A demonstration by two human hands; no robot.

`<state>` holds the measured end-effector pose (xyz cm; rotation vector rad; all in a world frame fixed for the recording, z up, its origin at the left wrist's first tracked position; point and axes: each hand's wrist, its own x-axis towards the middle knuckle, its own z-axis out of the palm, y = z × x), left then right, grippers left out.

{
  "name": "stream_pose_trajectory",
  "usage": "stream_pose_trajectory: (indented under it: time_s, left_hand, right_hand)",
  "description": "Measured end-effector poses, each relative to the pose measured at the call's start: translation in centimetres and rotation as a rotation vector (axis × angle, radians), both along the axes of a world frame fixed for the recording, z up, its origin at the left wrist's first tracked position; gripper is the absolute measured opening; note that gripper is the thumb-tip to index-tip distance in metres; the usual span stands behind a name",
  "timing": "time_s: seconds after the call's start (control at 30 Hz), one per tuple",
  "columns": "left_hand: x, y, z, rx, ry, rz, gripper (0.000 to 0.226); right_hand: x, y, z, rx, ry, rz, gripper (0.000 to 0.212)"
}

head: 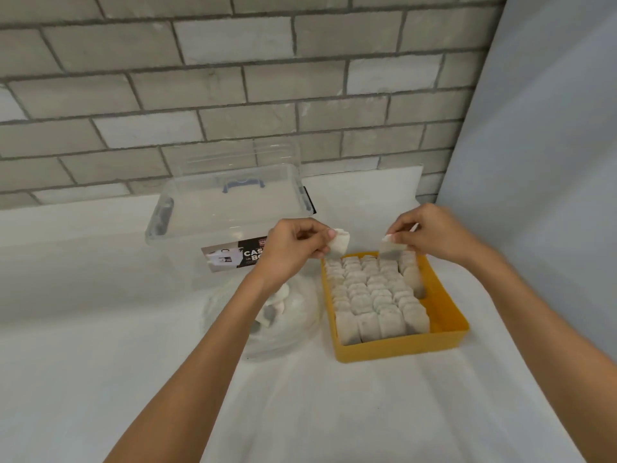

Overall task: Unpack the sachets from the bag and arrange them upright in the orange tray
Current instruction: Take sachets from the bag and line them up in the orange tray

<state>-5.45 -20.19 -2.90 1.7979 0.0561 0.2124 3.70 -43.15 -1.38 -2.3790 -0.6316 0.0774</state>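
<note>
The left grip (293, 243) is pinching 1 sachet (340, 243) near the orange tray (447, 315); the right grip (430, 232) is pinching a second sachet (390, 247) over its far row.

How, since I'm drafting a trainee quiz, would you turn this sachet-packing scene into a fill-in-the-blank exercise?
1. The packed sachets stand upright in the ____ tray.
2. The clear bag lies on the tray's ____ side.
3. ____ sachets are in hand: one sachet in the left hand, the other sachet in the right hand.
Missing words: orange; left; two.
</note>
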Motion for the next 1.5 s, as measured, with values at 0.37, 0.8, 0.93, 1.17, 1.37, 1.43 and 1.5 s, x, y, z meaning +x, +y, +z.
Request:
stream_pose_trajectory:
  time_s: [0.37,0.8,0.93,1.17,1.37,1.43,1.5]
  left_hand:
    - [0.3,-1.0,-0.8,0.015,0.02,-0.05,0.013]
    - [0.1,-1.4,-1.8,0.051,0.054,-0.054,0.005]
    - [0.5,-2.2,-2.0,0.143,0.049,-0.07,0.004]
    - [2.6,-5.5,-1.8,0.21,0.081,-0.145,0.004]
    - [5.5,-10.2,-1.9,0.122,0.191,-0.214,0.004]
    - [6.3,-11.7,-2.6,0.058,0.285,-0.23,0.006]
    - [7.0,-12.9,-3.6,0.042,0.371,-0.231,0.008]
  right_hand:
    - [2.6,-3.8,-5.2,-0.406,0.042,-0.076,0.013]
    - [1.1,-2.5,-7.0,-0.661,-0.216,-0.161,0.016]
    - [1.1,-3.0,-7.1,-0.614,-0.185,-0.178,0.015]
    - [0.6,-4.4,-6.4,-0.394,-0.13,-0.201,0.015]
    - [0.5,-6.4,-5.3,-0.24,-0.147,-0.269,0.014]
    - [0.4,-6.9,-5.1,-0.207,-0.158,-0.285,0.014]
    - [0.3,-7.3,-5.3,-0.192,-0.155,-0.289,0.014]
